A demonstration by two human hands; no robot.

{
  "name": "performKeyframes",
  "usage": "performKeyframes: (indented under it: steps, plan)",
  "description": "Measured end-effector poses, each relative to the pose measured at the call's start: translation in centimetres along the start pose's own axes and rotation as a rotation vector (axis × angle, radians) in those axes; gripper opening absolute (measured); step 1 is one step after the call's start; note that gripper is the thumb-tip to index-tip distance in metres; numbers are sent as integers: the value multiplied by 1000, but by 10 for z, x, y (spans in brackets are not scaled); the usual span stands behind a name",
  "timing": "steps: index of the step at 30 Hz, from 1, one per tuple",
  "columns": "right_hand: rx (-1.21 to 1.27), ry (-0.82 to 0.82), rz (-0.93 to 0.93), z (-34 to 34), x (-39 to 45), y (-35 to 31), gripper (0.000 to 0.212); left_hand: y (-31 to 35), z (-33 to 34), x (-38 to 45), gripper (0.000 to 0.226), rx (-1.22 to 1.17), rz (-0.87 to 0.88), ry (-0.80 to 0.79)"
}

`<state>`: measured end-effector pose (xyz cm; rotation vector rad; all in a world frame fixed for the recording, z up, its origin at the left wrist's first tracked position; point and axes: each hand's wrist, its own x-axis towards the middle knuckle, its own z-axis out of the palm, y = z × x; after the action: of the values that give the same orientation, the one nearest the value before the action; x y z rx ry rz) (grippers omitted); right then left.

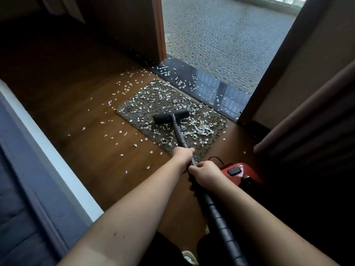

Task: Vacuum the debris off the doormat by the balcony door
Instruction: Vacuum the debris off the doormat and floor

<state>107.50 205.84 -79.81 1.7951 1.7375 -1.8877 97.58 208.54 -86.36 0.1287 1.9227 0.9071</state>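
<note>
Currently the doormat (172, 120) lies on the wooden floor (80, 104), its far edge just beside the dark glossy door threshold (217, 89). White debris flakes (201, 129) cover most of the doormat, thickest on its right part, and spill onto the floor left of it and onto the threshold beyond it. Black vacuum head (171, 116) sits flat on the doormat, roughly mid-mat. Its black wand (179, 135) runs from the head back over the doormat's near edge to both hands. Left hand (183, 154) is wrapped round the wand just past the doormat's near corner; right hand (206, 174) grips it directly behind, fingers curled round, touching or nearly touching the left. Ribbed black hose (221, 223) continues from there toward the camera. Red vacuum body (240, 173) stands on the floor near and right of the doormat, a power symbol on its dark button (234, 171); no brand text legible. Wooden door leaf (134, 29) stands open beyond the doormat's left corner, pebbled balcony floor (221, 35) past the threshold. Curtain (307, 121) hangs right of the doormat; a bed edge (34, 150) is well to its left.
</note>
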Motion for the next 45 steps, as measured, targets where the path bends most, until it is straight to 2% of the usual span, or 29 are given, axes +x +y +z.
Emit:
performKeyframes:
  steps: [8,14,20,27,33,41,45]
  plan:
    - [-81,-4,13,1,-27,1,12,-4,-10,-33,33,-28,-36,-17]
    - [-23,-44,44,-5,-49,2,15,-15,-5,-37,34,53,-34,-2]
    - [35,-53,54,-12,-57,5,11,-15,7,-39,41,27,-57,-7]
    - [28,-26,65,-20,-45,10,13,-12,21,-28,42,40,-79,-56]
    - [-1,-17,52,-28,-26,4,13,-1,27,-15,39,124,-25,-15]
    - [41,-30,41,-29,5,0,11,9,31,11,36,60,-25,7]
    - [-19,-19,12,-30,18,-2,11,16,30,20,30,28,-14,7]
